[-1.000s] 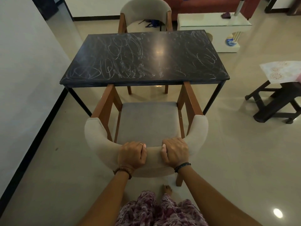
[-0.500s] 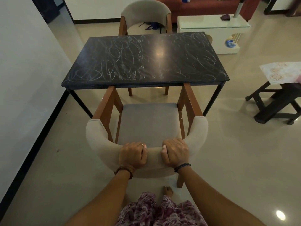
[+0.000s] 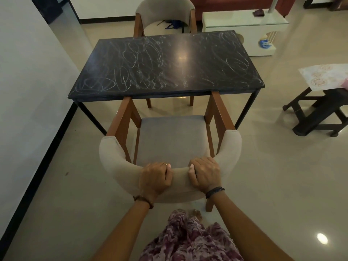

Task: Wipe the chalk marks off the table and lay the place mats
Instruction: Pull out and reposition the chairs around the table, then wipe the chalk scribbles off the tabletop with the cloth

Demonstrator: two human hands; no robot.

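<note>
Dark marble-look table (image 3: 188, 85) standing centre, long side across the view, on thin black legs. White chalk marks (image 3: 135, 59) scribbled over most of its top, densest on the left half, with more loops near the right end; a ceiling light reflected near the middle. Nearer armchair (image 3: 169, 136), grey seat and beige curved back on a brown wooden frame, drawn clear of the table, front posts just at the table's near edge. 2nd matching armchair (image 3: 163, 14) at the far side, dark straps lying on its seat. White low table with glass top (image 3: 243, 21) beyond the right far corner. Dark wooden stool (image 3: 318, 112) well apart to the right, carrying patterned place mats (image 3: 323, 76), partly cut off by the frame edge. Left hand (image 3: 155, 178) wrapped over the top of the nearer armchair's backrest, fingers curled round the padding, ring on 1 finger, beaded bracelet at the wrist. Right hand (image 3: 205, 174) gripping the same backrest just beside it, dark wristband below. Patterned purple garment visible at the bottom edge.
</note>
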